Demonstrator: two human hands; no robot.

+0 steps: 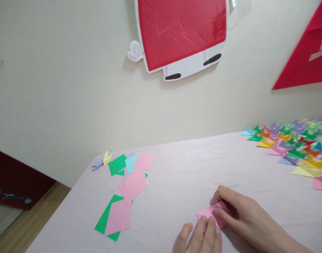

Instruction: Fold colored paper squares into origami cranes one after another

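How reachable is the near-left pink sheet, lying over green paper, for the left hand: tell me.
Likely yes, with a stretch leftward: only tabletop shows between the left hand and the pink sheet. Its fingers rest on another pink paper, though, so they would have to leave that first.

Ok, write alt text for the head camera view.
A right hand holds a pink paper on a pale table while the left hand touches it. Loose coloured papers lie to the left, rows of folded paper shapes at far right; red decorations hang on the wall behind.
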